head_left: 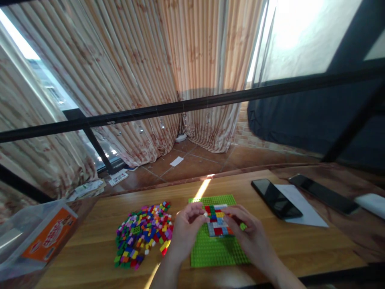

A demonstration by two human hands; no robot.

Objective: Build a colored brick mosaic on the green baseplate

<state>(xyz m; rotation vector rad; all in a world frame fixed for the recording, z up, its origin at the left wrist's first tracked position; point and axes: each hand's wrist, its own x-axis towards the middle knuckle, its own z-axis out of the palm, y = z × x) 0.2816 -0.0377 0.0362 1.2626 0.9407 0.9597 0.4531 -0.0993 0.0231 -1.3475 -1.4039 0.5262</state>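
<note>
A green studded baseplate [210, 255] lies on the wooden table in front of me. Built on its upper part is a patch of coloured toy bricks [219, 225] in red, blue, yellow, white and grey. My left hand [188, 226] is at the patch's left edge, thumb and fingertips pinched on a small white brick [206, 215]. Over the right side of the patch, my right hand [251, 230] has its thumb and fingers bent close together at the bricks. Whatever is between those fingertips is too small and blurred to name. Both hands cover parts of the patch.
Loose coloured bricks [144, 233] are heaped left of the baseplate. A black phone [275, 198] rests partly on white paper [303, 206] to the right, with another dark phone [323, 193] beyond. A clear plastic box [18, 257] with an orange label stands at the far left.
</note>
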